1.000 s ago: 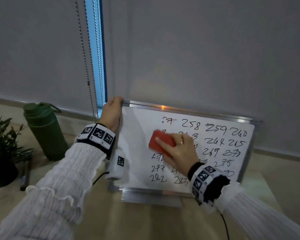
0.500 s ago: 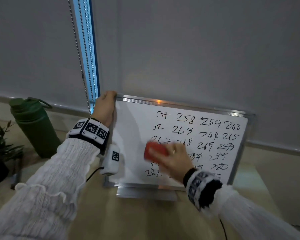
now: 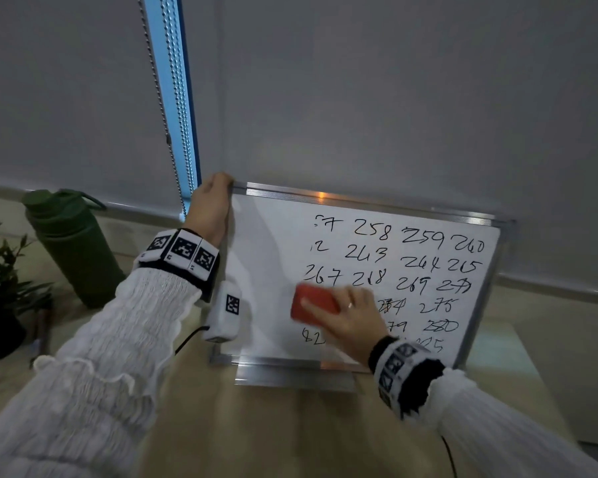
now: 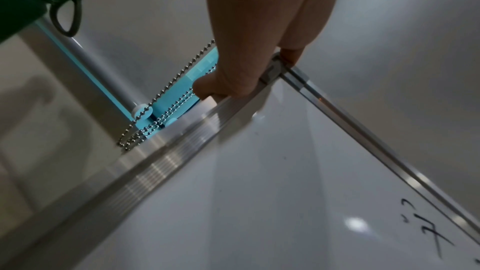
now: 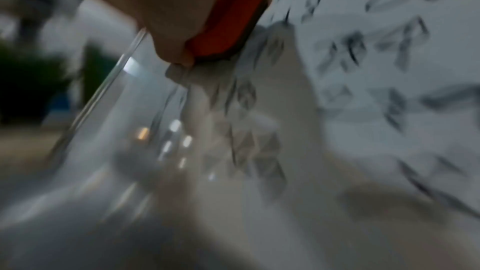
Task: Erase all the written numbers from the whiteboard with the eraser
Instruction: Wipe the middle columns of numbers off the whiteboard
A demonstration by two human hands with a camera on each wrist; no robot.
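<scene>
A framed whiteboard (image 3: 270,243) leans upright against the grey blind, its left part wiped bare. Rows of black handwritten numbers (image 3: 425,267) cover its middle and right. My right hand (image 3: 346,315) grips a red eraser (image 3: 313,303) and presses it flat on the board's lower middle, hiding some numbers. In the right wrist view the eraser (image 5: 228,19) shows blurred against smeared numbers (image 5: 374,48). My left hand (image 3: 210,208) grips the board's top left corner; in the left wrist view its fingers (image 4: 291,52) hook over the frame (image 4: 166,161).
A green bottle (image 3: 73,246) stands left of the board beside a potted plant (image 3: 0,288). Bead chains (image 3: 173,108) hang by the blue window gap above my left hand. The board stands on a light wooden table (image 3: 290,426).
The eraser has slid down from the board's middle rows to its lower middle, wiping numbers on the left of the lower rows. The left hand keeps its hold on the corner.
</scene>
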